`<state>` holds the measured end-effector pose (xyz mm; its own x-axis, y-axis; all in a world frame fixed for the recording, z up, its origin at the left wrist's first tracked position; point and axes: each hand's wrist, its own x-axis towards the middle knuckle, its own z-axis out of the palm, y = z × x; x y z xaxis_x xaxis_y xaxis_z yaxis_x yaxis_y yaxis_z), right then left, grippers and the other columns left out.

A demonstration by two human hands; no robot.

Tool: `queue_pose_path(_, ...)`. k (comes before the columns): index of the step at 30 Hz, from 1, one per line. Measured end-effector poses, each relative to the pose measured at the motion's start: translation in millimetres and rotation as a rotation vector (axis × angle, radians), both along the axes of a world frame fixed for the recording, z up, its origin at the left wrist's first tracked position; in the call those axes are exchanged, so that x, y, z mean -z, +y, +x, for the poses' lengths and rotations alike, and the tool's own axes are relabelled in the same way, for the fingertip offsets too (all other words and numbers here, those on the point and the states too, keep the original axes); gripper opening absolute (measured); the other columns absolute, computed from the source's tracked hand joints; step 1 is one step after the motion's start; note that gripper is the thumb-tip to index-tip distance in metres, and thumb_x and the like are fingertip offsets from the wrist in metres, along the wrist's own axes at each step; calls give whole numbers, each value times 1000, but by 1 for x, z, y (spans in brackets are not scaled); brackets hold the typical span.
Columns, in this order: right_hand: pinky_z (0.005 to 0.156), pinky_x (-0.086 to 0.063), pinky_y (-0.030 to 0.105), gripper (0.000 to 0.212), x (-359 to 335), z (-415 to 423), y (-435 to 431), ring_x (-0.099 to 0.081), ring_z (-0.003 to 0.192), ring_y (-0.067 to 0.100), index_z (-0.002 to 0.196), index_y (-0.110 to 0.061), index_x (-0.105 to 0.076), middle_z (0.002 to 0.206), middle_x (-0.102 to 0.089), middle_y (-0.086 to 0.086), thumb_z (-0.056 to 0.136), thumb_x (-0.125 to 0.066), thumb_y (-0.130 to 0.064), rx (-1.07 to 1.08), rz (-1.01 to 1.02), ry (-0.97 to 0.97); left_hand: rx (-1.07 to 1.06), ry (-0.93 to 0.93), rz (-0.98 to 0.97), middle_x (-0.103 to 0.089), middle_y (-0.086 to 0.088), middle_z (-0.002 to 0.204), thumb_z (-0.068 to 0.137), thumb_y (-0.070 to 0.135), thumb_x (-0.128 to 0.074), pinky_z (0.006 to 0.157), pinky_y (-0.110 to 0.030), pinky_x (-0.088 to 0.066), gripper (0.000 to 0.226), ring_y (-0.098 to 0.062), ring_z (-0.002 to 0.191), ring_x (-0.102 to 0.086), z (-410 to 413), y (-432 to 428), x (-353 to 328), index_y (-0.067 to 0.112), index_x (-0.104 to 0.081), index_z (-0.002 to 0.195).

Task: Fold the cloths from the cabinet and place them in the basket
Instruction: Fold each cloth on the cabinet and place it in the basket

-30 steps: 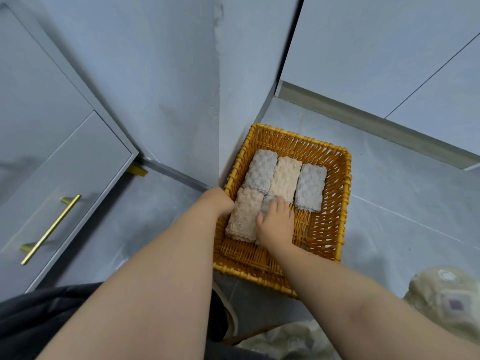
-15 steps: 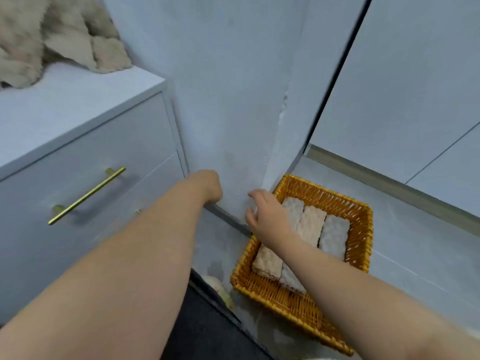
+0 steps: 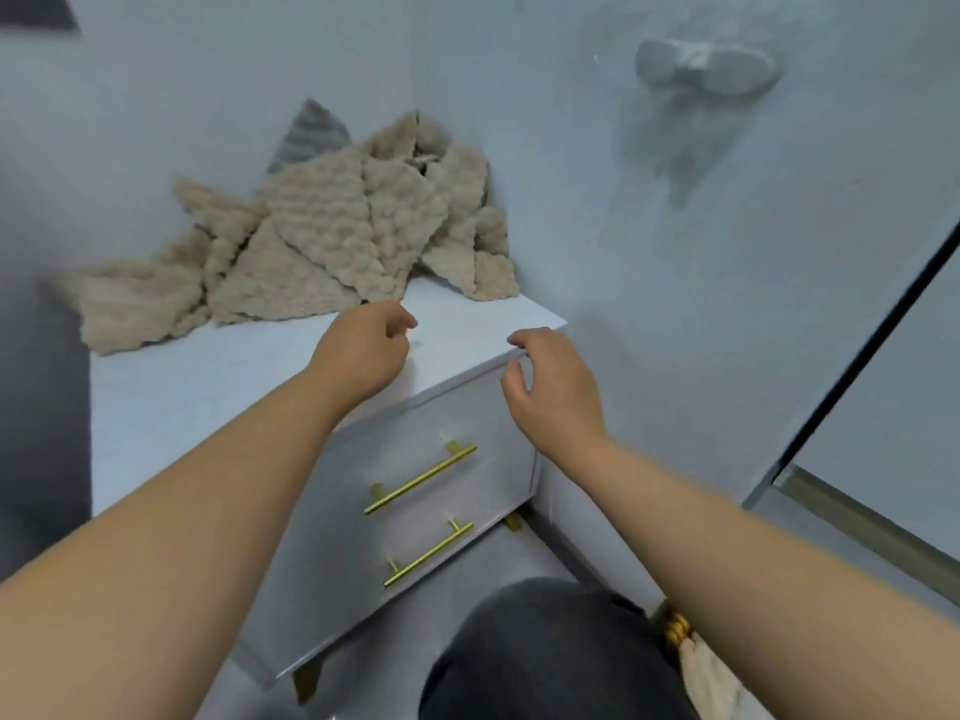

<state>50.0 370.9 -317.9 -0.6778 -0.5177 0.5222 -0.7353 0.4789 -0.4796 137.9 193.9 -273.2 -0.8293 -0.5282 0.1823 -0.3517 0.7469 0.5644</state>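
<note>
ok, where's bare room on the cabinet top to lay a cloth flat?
Free: the front strip of the cabinet top, between the cloth pile and the front edge, widest at left. The left hand hovers over its right part, the right hand by the front right corner. Crowded: the back, where the pile spans most of the width.

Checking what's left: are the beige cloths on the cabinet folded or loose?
Loose: the beige cloths lie crumpled in an uneven heap on the cabinet top.
</note>
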Motion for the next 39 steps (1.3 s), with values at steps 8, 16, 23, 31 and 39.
queue_pose_path(8,95,-36,37,43,-24,5,-105,-43,120,27,132,-13,-42,128,-51,8,90,-46,-17,126,234,-218,-308,200,-21,-42,-12,142,87,0,-49,108,-33,-26,38,-27,134,-31,38,-79,31,6,-57,124)
queue_pose_path(16,105,-25,56,68,-21,-1,-181,-29,129,28,146,-16,-16,137,-38,4,88,-48,-23,158,383,-270,-693,110,-54,-6,-7,158,84,7,-53,114,-47,-18,76,-23,145,-4,19,-119,34,17,-14,149)
queue_pose_path(23,110,-18,59,70,-11,-4,-197,-18,138,29,149,-24,-11,158,-5,5,89,-48,-22,38,311,-179,-558,-105,-106,-10,-3,159,93,19,-40,116,-49,-6,66,-21,146,-7,9,-133,38,23,-8,151)
queue_pose_path(31,103,-32,42,19,-9,-11,-201,-39,124,32,99,-6,-60,121,-53,10,85,-53,-16,-53,179,-108,-437,-13,-125,-10,-7,159,89,13,-45,117,-44,-16,58,-25,145,-9,14,-130,34,21,-32,145)
queue_pose_path(39,70,-37,20,28,-78,7,-159,-55,84,10,85,-18,-66,92,-62,0,83,-49,3,-25,-608,-271,-329,137,-116,-4,-5,160,91,18,-52,119,-39,-9,68,-23,147,-3,16,-118,25,21,-18,150)
